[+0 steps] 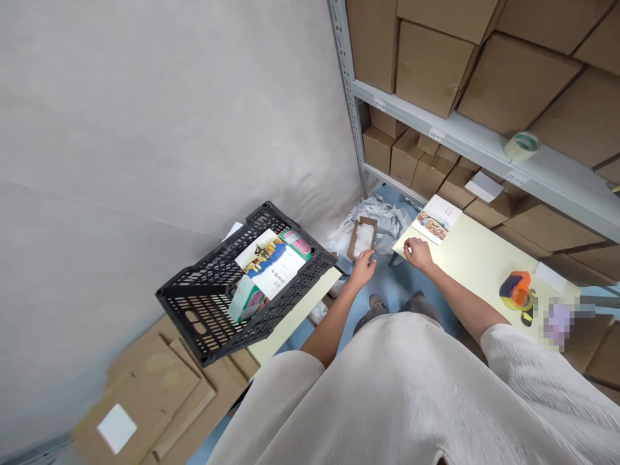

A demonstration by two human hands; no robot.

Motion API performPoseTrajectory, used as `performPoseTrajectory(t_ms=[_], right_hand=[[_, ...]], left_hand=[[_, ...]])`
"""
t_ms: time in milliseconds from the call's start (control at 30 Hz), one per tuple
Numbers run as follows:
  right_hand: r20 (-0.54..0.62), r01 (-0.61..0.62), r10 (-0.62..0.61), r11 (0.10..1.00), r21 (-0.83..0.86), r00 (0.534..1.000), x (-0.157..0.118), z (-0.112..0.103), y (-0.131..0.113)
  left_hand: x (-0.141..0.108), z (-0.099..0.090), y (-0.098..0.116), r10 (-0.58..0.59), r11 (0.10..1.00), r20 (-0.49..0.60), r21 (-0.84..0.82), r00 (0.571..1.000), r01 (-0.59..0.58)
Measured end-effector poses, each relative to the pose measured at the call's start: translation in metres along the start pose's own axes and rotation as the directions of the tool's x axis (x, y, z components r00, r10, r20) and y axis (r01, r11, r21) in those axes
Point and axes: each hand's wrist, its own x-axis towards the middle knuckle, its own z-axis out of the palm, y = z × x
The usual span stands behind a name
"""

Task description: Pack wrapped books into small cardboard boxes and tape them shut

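My left hand [363, 268] hangs in the air between the crate and the right-hand table, holding nothing, its fingers loosely apart. Over the corner of the pale yellow table [477, 258] is my right hand [418, 254]; its fingers are curled in with nothing visible in them. Just beyond it lies a book [438, 218] with a white cover and a brown and blue picture. To the left, a black plastic crate [285, 316] stands tilted in view. Inside are a white book [278, 268] with a blue and yellow picture and green-and-pink boxes [247, 298].
An orange tape dispenser [520, 289] sits on the right-hand table. Grey shelving [407, 106] behind it holds cardboard boxes and a tape roll [522, 146]. An open carton [363, 239] with white contents is on the floor. Flattened cardboard [159, 381] lies at lower left, beside the wall.
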Motion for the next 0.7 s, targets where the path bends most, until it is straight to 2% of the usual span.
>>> performPoseTrajectory(t_ms=[133,300,467,700], right_hand=[[0.012,0.027,-0.027,1.0,-0.009,1.0,0.024,0.005,-0.018],[0.049,0.08,-0.079,0.997,-0.018,0.996,0.066,0.004,-0.025],[0.072,0.161,-0.162,0.987,0.018,0.984,0.122,0.007,-0.029],[0.151,0.243,-0.248,0.969,0.045,0.957,0.211,0.025,-0.017]], left_hand=[[0.003,-0.012,-0.012,-0.046,0.999,-0.002,-0.019,0.999,0.046],[0.022,-0.02,-0.023,-0.114,0.992,-0.015,-0.048,0.993,0.113],[0.055,-0.026,-0.035,-0.203,0.978,-0.059,-0.061,0.977,0.199],[0.114,-0.021,-0.068,-0.347,0.936,-0.193,-0.127,0.918,0.327]])
